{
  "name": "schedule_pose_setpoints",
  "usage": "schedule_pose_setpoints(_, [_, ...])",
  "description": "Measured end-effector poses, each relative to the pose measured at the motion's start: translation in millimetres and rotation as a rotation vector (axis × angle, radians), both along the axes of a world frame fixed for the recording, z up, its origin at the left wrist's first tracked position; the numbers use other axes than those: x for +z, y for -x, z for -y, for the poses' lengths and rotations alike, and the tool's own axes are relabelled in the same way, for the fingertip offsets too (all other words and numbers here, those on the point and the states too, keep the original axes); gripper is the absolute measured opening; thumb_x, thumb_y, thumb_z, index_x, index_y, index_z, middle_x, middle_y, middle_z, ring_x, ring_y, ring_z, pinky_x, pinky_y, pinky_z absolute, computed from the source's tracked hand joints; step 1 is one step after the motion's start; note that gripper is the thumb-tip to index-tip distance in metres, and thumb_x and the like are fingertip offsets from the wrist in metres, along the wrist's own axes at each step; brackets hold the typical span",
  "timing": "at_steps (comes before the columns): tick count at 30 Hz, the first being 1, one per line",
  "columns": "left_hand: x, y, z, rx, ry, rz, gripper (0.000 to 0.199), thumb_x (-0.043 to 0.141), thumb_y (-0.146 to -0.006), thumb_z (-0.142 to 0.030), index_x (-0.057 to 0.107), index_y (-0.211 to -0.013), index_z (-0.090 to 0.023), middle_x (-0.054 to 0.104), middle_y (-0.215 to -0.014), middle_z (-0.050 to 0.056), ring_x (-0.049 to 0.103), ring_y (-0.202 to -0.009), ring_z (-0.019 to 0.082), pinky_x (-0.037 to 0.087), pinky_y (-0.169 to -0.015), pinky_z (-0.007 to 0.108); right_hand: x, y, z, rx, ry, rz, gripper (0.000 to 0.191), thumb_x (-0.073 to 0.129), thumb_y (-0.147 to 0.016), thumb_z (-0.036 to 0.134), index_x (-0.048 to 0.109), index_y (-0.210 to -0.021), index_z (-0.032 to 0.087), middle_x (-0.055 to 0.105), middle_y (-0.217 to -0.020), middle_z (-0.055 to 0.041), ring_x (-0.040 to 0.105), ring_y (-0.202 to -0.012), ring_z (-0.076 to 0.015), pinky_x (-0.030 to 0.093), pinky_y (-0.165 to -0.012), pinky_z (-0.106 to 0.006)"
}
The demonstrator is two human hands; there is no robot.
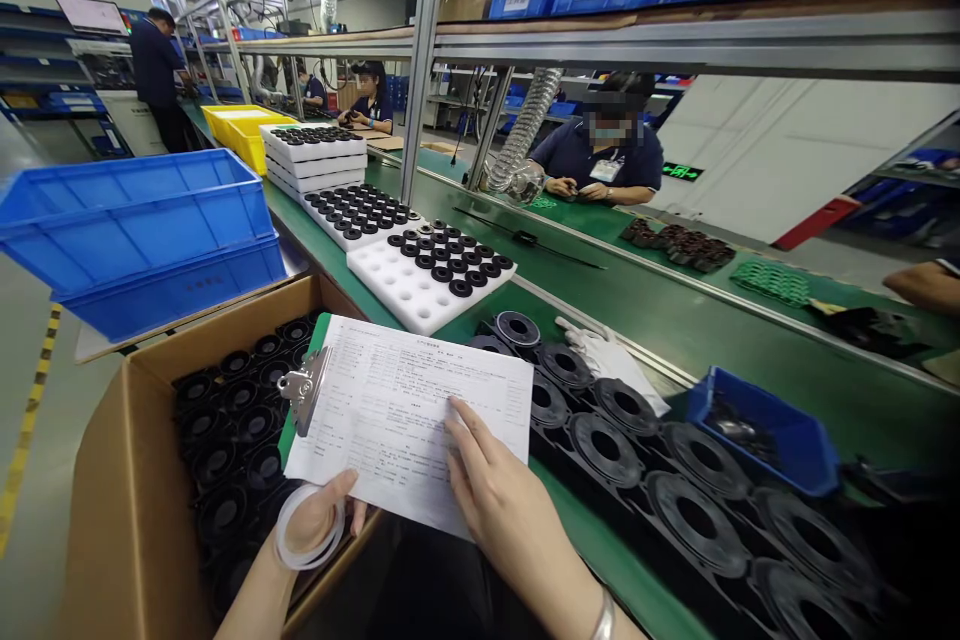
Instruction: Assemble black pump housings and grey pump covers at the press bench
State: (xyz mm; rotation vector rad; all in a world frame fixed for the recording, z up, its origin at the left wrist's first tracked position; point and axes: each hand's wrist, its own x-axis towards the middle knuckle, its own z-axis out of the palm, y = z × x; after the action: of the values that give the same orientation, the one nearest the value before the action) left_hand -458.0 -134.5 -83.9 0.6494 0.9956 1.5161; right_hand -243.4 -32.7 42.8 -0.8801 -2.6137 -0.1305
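Clipboard (288, 436) first: I hold it tilted in front of me, between the open carton (105, 505) at my left and the rows of black ring parts (664, 512) on the green bench (637, 295) at my right. My left hand (324, 512) is closed on its lower left corner, thumb over the printed sheet (405, 410), a pale translucent ring (283, 532) around that wrist. My right hand (491, 480) grips nothing; its fingers lie extended, fingertips on the text. The metal clip (305, 388) sits at the board's left end. Beyond it stands a white foam tray (382, 290), partly filled with small black rings (460, 289).
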Motion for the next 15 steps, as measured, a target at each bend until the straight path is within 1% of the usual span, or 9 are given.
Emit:
schedule_pose_setpoints(4, [1.2, 0, 0, 0.004, 0.001, -0.003, 0.05, 0.066, -0.084, -0.047, 0.063, -0.126, -0.018, 0.072, -0.1, 0.012, 0.053, -0.051, 0.01, 0.042, -0.038, 0.02, 1.1, 0, 0, 0.01, 0.006, 0.006, 0.036, 0.043, -0.095, 0.015, 0.051, -0.13, 0.01, 0.049, -0.147, -0.018, 0.068, -0.108, -0.0274, 0.064, -0.082, -0.039])
schedule_pose_setpoints(6, [3.6, -1, 0, 0.006, -0.006, 0.006, 0.052, 0.066, -0.084, -0.047, 0.062, -0.128, -0.019, 0.072, -0.1, 0.011, 0.053, -0.05, 0.009, 0.042, -0.038, 0.02, 4.2, -1, -2, 0.022, 0.017, 0.017, 0.036, 0.043, -0.096, 0.016, 0.052, -0.13, 0.01, 0.05, -0.146, -0.0183, 0.069, -0.106, -0.0268, 0.064, -0.081, -0.039])
schedule_pose_setpoints(9, [8.5, -2, -1, 0.027, -0.017, 0.033, 0.058, 0.069, -0.082, -0.048, 0.058, -0.132, -0.021, 0.071, -0.102, 0.011, 0.055, -0.052, 0.01, 0.043, -0.037, 0.019, 12.2, -1, -6, 0.045, 0.052, 0.054, 0.034, 0.045, -0.096, 0.019, 0.053, -0.128, 0.011, 0.05, -0.146, -0.0178, 0.071, -0.101, -0.0253, 0.064, -0.078, -0.038])
schedule_pose_setpoints(12, [11.5, -3, -1, 0.083, -0.028, 0.047, 0.063, 0.072, -0.08, -0.047, 0.055, -0.135, -0.022, 0.071, -0.105, 0.011, 0.056, -0.058, 0.012, 0.042, -0.036, 0.018, 21.0, -2, -7, 0.076, 0.08, 0.096, 0.033, 0.047, -0.095, 0.018, 0.054, -0.127, 0.011, 0.048, -0.147, -0.0174, 0.071, -0.101, -0.0248, 0.064, -0.079, -0.039])
schedule_pose_setpoints(15, [10.4, -3, 0, 0.082, -0.032, 0.053, 0.058, 0.069, -0.083, -0.044, 0.055, -0.135, -0.022, 0.071, -0.106, 0.011, 0.052, -0.051, 0.008, 0.042, -0.037, 0.019, 30.2, -2, -6, 0.095, 0.097, 0.144, 0.034, 0.051, -0.093, 0.018, 0.055, -0.127, 0.011, 0.046, -0.149, -0.0179, 0.072, -0.096, -0.0252, 0.064, -0.076, -0.04])
